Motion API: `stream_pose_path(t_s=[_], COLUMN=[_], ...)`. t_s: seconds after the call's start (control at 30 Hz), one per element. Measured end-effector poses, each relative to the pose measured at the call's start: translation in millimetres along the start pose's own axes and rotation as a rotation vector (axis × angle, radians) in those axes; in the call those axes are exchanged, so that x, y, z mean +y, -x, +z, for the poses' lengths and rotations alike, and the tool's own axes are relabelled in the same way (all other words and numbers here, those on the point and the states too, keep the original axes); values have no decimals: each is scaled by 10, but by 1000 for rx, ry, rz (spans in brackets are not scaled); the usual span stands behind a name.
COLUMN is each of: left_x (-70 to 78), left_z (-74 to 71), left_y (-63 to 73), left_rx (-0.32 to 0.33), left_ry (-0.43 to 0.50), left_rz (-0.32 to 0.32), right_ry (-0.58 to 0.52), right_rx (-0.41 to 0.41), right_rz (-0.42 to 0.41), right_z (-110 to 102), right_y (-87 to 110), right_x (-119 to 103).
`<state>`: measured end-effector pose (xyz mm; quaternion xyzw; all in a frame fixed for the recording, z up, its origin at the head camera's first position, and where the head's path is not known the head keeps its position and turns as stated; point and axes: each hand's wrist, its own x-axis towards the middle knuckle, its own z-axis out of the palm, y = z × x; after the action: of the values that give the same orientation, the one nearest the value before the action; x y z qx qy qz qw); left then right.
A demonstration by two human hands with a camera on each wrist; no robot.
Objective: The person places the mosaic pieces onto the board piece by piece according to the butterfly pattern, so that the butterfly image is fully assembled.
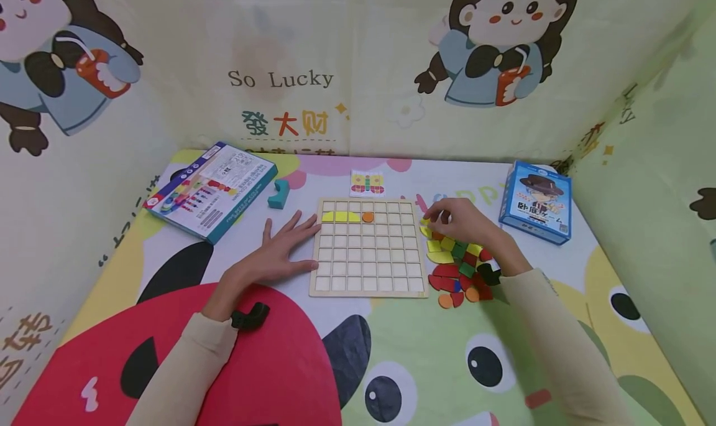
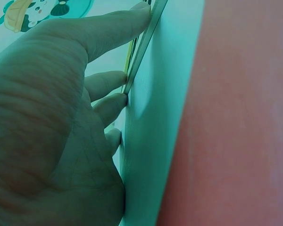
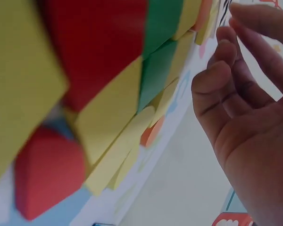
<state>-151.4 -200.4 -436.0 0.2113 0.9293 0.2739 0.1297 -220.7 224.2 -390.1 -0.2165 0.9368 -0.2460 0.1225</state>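
Observation:
A wooden grid board (image 1: 369,253) lies on the table between the hands. Toward its top left sit yellow pieces (image 1: 339,217) in a row, with a round orange piece (image 1: 367,217) to their right. My left hand (image 1: 282,250) spreads its fingers, and its fingertips touch the board's left edge, also seen in the left wrist view. Beyond the right edge, my right hand (image 1: 461,219) is bent over the top of a pile of coloured pieces (image 1: 447,270), close to yellow ones. Thumb and forefinger nearly meet in the right wrist view; whether they pinch a piece is unclear.
A small card with a butterfly pattern (image 1: 367,183) lies behind the board. To the left are a flat game box (image 1: 211,193) and a teal curved piece (image 1: 278,194). A blue box (image 1: 535,202) lies at the back right. Printed cloth walls surround the table.

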Motion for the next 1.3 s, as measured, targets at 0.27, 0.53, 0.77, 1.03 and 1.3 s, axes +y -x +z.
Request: stream_pose_path(t_s=[0.27,0.53,0.77,1.03,1.3], left_x=[0,4,11,0,3], left_z=[0,-1,-4,7,6], left_y=[-14,-9,-3,-11,-14], left_rx=[2,2,0,6,8], left_ry=[-5,-6,-2,-2,-3], left_rz=[-2,-3,-2,3,2], right_ry=[23,16,36,45,43], right_rx=[-35,-61,-44,-34,-52], right_rz=[-32,-20,-7,67,72], right_z=[38,85,117,123,85], right_y=[69,48,21,26,38], right_x=[63,6,-35,-43,-24])
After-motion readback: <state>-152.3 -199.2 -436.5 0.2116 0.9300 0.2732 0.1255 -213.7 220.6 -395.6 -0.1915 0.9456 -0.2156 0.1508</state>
